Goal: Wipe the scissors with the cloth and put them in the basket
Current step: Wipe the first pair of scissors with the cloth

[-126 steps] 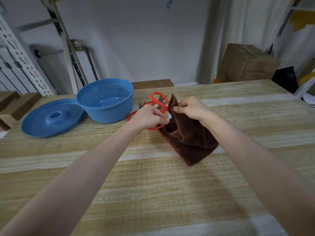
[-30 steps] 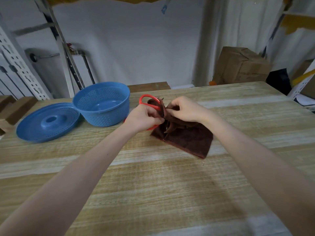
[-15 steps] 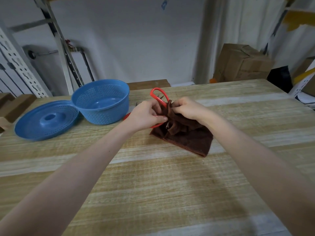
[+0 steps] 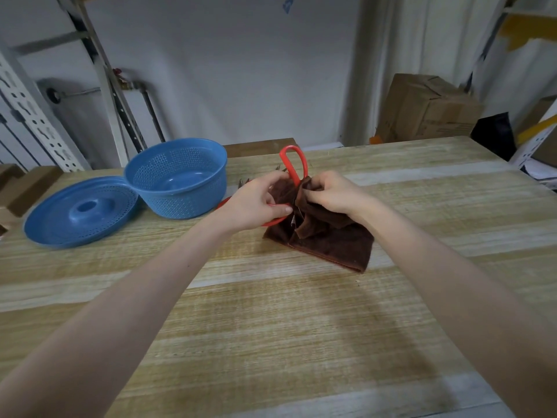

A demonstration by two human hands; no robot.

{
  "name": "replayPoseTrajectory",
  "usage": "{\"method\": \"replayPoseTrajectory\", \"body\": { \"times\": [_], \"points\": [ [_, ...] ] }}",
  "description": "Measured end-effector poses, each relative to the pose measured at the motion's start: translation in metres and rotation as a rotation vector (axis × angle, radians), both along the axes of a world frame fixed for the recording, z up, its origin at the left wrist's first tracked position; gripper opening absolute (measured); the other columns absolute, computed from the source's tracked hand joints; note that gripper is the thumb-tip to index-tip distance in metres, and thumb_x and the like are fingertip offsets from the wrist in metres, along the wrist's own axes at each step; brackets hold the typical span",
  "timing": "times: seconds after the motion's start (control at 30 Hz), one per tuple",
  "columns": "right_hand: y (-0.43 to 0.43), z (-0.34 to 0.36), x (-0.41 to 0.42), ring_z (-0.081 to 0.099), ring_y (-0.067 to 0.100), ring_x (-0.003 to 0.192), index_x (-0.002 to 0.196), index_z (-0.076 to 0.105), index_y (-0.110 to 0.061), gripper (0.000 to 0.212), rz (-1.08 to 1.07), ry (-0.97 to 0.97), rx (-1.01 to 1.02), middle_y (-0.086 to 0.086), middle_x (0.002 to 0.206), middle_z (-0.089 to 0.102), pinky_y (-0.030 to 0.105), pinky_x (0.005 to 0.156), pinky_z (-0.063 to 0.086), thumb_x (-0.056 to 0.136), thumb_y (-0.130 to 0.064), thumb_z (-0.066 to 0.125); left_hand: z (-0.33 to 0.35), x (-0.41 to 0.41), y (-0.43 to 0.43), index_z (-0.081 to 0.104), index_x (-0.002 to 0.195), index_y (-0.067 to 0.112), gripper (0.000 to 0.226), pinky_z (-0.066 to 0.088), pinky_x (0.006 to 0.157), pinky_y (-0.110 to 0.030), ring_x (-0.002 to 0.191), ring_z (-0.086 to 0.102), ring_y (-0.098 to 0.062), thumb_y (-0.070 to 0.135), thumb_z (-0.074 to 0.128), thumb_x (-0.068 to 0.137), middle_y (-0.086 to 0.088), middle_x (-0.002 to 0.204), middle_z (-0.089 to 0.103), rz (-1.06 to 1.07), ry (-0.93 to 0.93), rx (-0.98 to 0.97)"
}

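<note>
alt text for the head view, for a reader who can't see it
A person's left hand holds red-handled scissors while the right hand bunches a brown cloth round them on a wooden table. A blue basket and flat blue lid sit to the left.

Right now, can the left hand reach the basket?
Probably yes: the left hand, gripping the scissors, is just right of the basket with nothing between them; the right hand holds the cloth against the scissors.
</note>
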State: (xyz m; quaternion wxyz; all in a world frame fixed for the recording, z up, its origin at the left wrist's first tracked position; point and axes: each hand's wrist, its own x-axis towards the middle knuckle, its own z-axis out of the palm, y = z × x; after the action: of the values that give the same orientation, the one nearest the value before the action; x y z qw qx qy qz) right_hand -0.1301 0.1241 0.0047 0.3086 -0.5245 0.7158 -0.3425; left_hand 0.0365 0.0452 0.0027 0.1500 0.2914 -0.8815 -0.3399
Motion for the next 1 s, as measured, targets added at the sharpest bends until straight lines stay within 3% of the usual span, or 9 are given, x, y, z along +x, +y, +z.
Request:
{"method": "replayPoseTrajectory", "body": {
  "times": [0.1, 0.2, 0.33, 0.5, 0.67, 0.77, 1.0],
  "points": [
    [-0.001, -0.003, 0.009, 0.066, 0.019, 0.082, 0.08, 0.067, -0.019, 0.022, -0.055, 0.042, -0.057, -0.002, 0.079, 0.068, 0.037, 0.084, 0.051, 0.097, -0.02, 0.055, 0.002, 0.0, 0.001, 0.043, 0.139, 0.029, 0.057, 0.039, 0.054, -0.014, 0.044, 0.046, 0.0, 0.018, 0.068, 0.088, 0.006, 0.057, 0.057, 0.001, 0.014, 0.044],
    [-0.002, -0.002, 0.011, 0.067, 0.023, 0.089, 0.088, 0.07, -0.012, 0.022, -0.038, 0.079, -0.077, 0.004, 0.089, 0.071, 0.038, 0.086, 0.052, 0.099, -0.019, 0.052, 0.006, 0.002, 0.0, 0.046, 0.135, 0.024, 0.052, 0.037, 0.048, -0.01, 0.04, 0.043, 0.0, 0.011, 0.067, 0.089, 0.015, 0.046, 0.054, -0.006, 0.049, 0.125],
    [0.004, 0.006, 0.001, 0.067, 0.014, 0.086, 0.08, 0.068, -0.023, 0.027, 0.067, 0.003, -0.014, -0.005, 0.084, 0.07, 0.026, 0.081, 0.051, 0.098, -0.01, 0.052, 0.009, 0.004, 0.002, 0.042, 0.14, 0.024, 0.056, 0.036, 0.048, -0.008, 0.037, 0.042, 0.001, 0.009, 0.065, 0.09, 0.017, 0.041, 0.052, -0.024, 0.029, 0.172],
    [0.007, 0.006, -0.009, 0.067, 0.014, 0.081, 0.086, 0.069, -0.015, 0.029, 0.047, -0.209, 0.073, -0.002, 0.082, 0.072, 0.026, 0.08, 0.054, 0.097, -0.003, 0.045, 0.012, 0.004, 0.005, 0.04, 0.143, 0.026, 0.06, 0.037, 0.049, -0.007, 0.038, 0.043, 0.002, 0.012, 0.065, 0.091, 0.016, 0.041, 0.052, -0.024, -0.009, 0.189],
    [0.002, 0.004, -0.001, 0.067, 0.021, 0.083, 0.081, 0.069, -0.012, 0.015, -0.036, -0.021, 0.014, 0.005, 0.083, 0.071, 0.034, 0.082, 0.052, 0.092, -0.018, 0.061, 0.013, 0.0, 0.007, 0.043, 0.141, 0.024, 0.057, 0.035, 0.046, -0.005, 0.038, 0.048, 0.003, 0.011, 0.066, 0.09, 0.014, 0.041, 0.052, 0.013, 0.011, 0.181],
    [-0.003, 0.0, 0.005, 0.068, 0.024, 0.089, 0.085, 0.071, -0.009, 0.013, -0.086, -0.031, -0.027, 0.007, 0.087, 0.072, 0.038, 0.089, 0.052, 0.092, -0.019, 0.064, 0.013, 0.0, 0.006, 0.042, 0.141, 0.023, 0.058, 0.035, 0.047, -0.004, 0.04, 0.05, 0.005, 0.012, 0.066, 0.09, 0.017, 0.041, 0.053, 0.03, 0.007, 0.175],
    [-0.006, -0.002, 0.006, 0.064, 0.015, 0.082, 0.088, 0.071, -0.011, 0.014, -0.171, -0.048, -0.036, -0.004, 0.079, 0.067, 0.028, 0.08, 0.048, 0.085, -0.024, 0.074, 0.011, 0.001, 0.008, 0.043, 0.14, 0.023, 0.056, 0.04, 0.052, -0.003, 0.049, 0.057, 0.006, 0.011, 0.066, 0.09, 0.006, 0.06, 0.06, 0.047, 0.015, 0.188]
  ]
}}
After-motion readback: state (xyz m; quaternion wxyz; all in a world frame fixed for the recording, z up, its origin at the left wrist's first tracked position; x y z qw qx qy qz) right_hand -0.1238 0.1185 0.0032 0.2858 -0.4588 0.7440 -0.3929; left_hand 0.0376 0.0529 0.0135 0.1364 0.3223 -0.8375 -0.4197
